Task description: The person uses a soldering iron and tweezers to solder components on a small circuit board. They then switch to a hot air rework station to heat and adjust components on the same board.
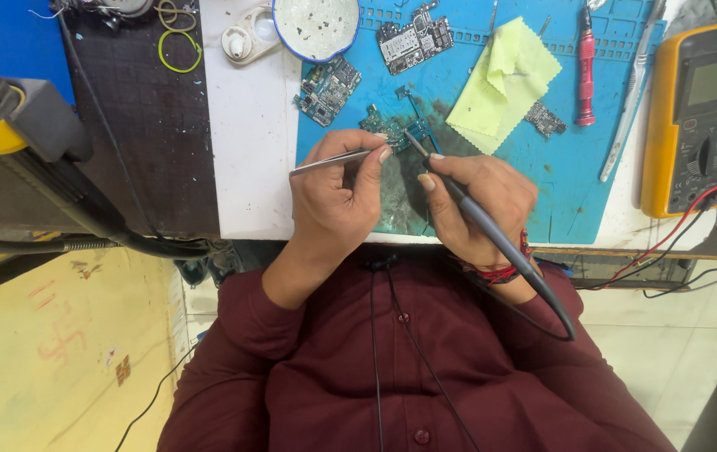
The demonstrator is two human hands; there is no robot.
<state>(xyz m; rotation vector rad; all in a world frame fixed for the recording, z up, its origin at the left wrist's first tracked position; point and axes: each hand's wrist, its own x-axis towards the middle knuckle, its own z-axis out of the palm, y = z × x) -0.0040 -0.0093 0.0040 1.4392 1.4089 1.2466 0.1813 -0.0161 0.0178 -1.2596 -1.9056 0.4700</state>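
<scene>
Your left hand (338, 197) pinches tweezers (333, 160) and your right hand (480, 205) grips a soldering iron (492, 234) like a pen, both tips meeting on a small green board (384, 127) near the blue mat's (559, 167) front-left corner. Beyond lie more boards (413, 38), a yellow cloth (505, 79) and a white dish (318, 27); a multimeter (697, 113) sits at the tabletop's right edge.

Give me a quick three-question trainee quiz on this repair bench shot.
1. True or false: the left hand holds thin metal tweezers.
2. What does the right hand hold? A) red screwdriver B) dark corded soldering iron C) yellow multimeter
3. Which item lies on the blue silicone work mat beside the red-handled screwdriver: a yellow-green cloth or a sponge?

Key: 1 true; 2 B; 3 yellow-green cloth.
</scene>
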